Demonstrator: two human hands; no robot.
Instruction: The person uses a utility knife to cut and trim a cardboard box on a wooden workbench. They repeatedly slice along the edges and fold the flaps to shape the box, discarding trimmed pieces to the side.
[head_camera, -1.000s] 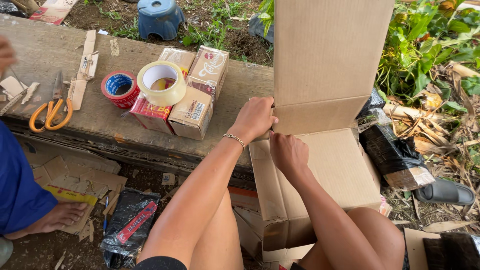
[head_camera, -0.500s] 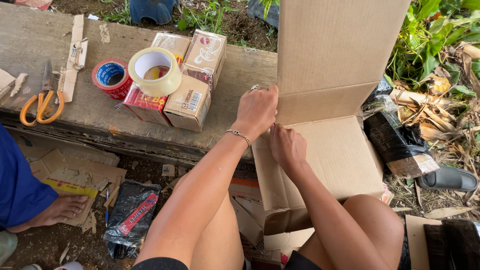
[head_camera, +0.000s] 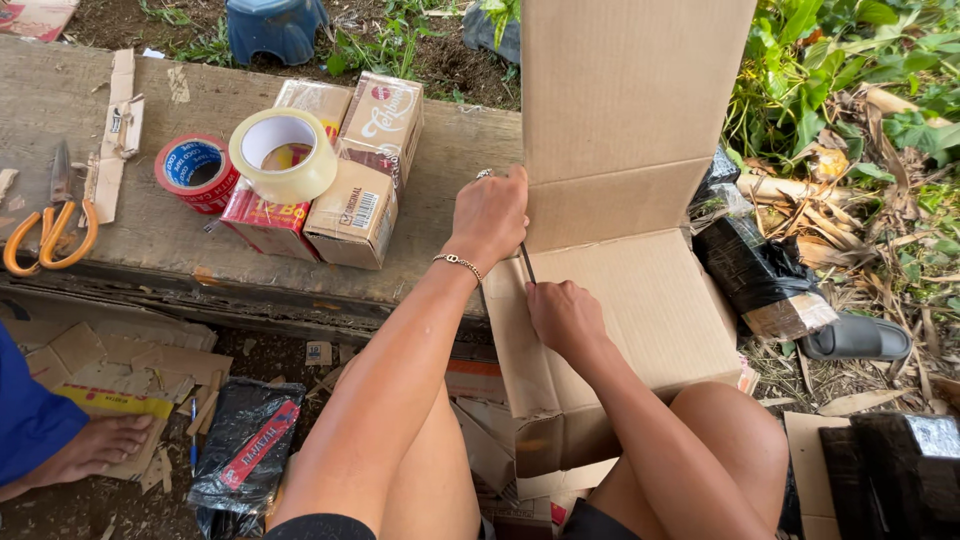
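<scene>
My left hand (head_camera: 490, 215) is closed over the left edge of the big brown cardboard box (head_camera: 640, 300), fingers curled at the fold where the tall upright flap (head_camera: 625, 95) meets the flat panel. My right hand (head_camera: 565, 315) sits just at 5 o'clock of the left, fist shut around a thin dark blade-like tool (head_camera: 526, 262) whose tip points up toward the fold; what kind of tool it is, I cannot tell. The box rests over my knees, its upright flap leaning against the weathered wooden bench (head_camera: 430, 160).

At 9 o'clock of my left hand, on the bench: a stack of small printed cartons (head_camera: 350, 190) with a roll of clear packing tape (head_camera: 284, 155) leaning on top. Touching it, further toward 9 o'clock, a red-and-blue tape roll (head_camera: 195, 172). Orange-handled scissors (head_camera: 50, 225) lie at the bench's far left end.

At 3 o'clock of the box, a black plastic-wrapped bundle (head_camera: 755, 270) and a dark sandal (head_camera: 855, 338) on dry leaves. At 8 o'clock, another person's bare foot (head_camera: 100, 445) on cardboard scraps (head_camera: 110, 365).
</scene>
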